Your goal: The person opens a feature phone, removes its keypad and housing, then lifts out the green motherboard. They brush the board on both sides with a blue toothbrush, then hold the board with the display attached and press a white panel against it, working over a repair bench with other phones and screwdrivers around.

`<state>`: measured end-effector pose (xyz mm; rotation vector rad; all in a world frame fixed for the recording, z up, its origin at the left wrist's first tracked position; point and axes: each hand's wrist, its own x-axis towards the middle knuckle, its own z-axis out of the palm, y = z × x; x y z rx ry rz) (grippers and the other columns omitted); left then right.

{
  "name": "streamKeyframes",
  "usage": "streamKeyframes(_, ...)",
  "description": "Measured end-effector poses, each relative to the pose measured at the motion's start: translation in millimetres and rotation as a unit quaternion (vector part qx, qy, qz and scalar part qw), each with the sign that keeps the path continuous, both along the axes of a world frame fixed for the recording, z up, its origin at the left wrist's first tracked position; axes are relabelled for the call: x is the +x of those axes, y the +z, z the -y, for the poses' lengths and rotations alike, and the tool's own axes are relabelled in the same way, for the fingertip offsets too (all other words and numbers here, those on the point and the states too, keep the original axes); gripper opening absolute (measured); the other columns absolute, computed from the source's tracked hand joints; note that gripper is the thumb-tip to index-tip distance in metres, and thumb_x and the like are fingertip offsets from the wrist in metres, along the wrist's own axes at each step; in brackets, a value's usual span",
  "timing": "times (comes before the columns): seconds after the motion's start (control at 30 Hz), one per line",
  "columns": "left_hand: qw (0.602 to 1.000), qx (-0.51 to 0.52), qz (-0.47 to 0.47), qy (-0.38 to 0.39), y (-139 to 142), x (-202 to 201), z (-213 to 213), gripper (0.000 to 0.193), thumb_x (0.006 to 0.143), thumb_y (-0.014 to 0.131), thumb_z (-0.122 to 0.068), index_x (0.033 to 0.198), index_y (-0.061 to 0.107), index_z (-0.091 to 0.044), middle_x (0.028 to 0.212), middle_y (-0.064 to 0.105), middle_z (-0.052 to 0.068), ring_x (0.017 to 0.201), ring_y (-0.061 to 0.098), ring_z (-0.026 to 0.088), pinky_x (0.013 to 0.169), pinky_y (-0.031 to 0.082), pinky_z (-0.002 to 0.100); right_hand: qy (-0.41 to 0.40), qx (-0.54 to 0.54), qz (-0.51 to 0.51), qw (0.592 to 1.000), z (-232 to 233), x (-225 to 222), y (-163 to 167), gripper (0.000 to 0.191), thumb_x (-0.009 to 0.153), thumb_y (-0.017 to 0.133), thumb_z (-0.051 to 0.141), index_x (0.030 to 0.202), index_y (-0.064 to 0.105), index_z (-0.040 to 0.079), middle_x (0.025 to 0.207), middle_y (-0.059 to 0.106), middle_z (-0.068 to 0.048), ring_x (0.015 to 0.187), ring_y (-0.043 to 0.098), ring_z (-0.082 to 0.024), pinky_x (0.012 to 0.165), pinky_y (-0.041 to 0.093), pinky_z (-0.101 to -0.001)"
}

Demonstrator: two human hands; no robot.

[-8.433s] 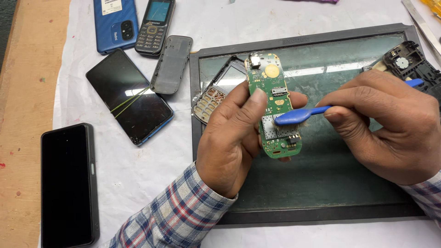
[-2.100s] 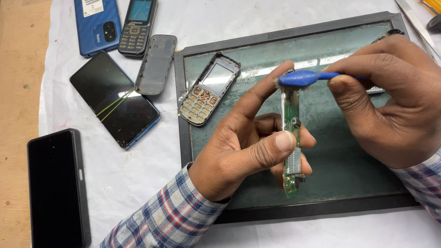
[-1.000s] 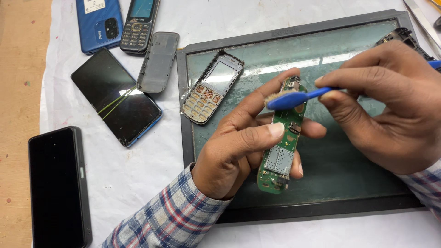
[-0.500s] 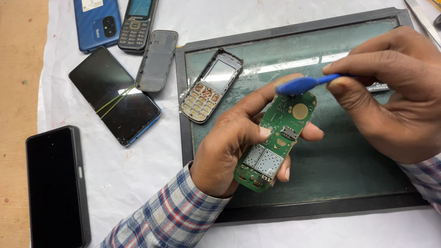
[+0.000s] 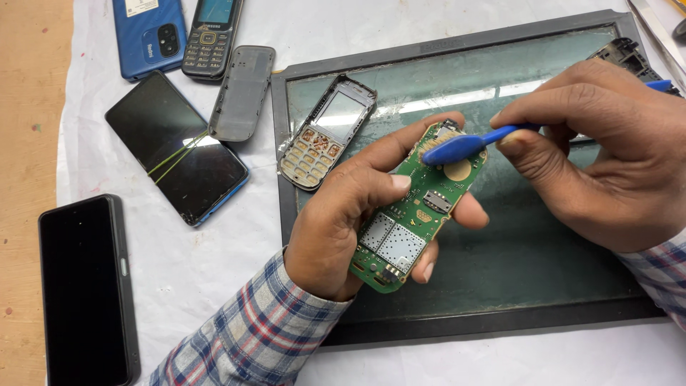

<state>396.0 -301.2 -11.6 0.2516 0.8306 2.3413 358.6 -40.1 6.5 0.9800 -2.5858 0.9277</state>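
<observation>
My left hand (image 5: pixel 350 214) grips a green phone circuit board (image 5: pixel 418 211), tilted, its component side facing up. My right hand (image 5: pixel 607 150) pinches a blue plastic pry tool (image 5: pixel 464 146), whose flat tip rests on the board's upper end beside a round gold pad. Both hands hover over a dark-framed glass work mat (image 5: pixel 500 286). A keypad phone front frame (image 5: pixel 325 132) lies on the mat's left part, apart from my hands.
On the white cloth at left lie a cracked black smartphone (image 5: pixel 175 146), a grey back cover (image 5: pixel 241 93), a blue smartphone (image 5: pixel 148 36), a keypad phone (image 5: pixel 211 36) and a black smartphone (image 5: pixel 86 289). A black phone housing (image 5: pixel 629 57) peeks out behind my right hand.
My left hand has turned the board from edge-on to face-up. The pry tool's tip has stayed at the board's upper end and now rests on its face.
</observation>
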Motion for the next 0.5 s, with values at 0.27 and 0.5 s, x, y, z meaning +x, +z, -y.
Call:
streamKeyframes(0.27, 0.992, -0.104, -0.03, -0.058, 14, -3, 3, 0.064, 0.107, 0.034, -0.024, 0.164, 0.037, 0.003, 0.097, 0.07, 0.024, 0.057, 0.06, 0.019, 0.053, 0.052, 0.029, 0.014, 0.073, -0.074, 0.994, -12, -8, -1, 0.035, 0.098, 0.068, 0.035, 0.11, 0.077, 0.003, 0.09, 0.068, -0.009, 0.082, 0.057, -0.019, 0.069, 0.044, -0.0316)
streamKeyframes(0.5, 0.984, -0.159, -0.037, -0.069, 16, -2, -2, 0.062, 0.107, 0.035, -0.034, 0.159, 0.046, -0.001, 0.088, 0.069, 0.019, 0.054, 0.057, 0.016, 0.048, 0.05, 0.029, 0.069, 0.103, -0.106, 0.987, -20, -13, -4, 0.039, 0.093, 0.066, 0.04, 0.109, 0.079, 0.006, 0.087, 0.068, -0.006, 0.082, 0.051, -0.017, 0.073, 0.038, -0.0327)
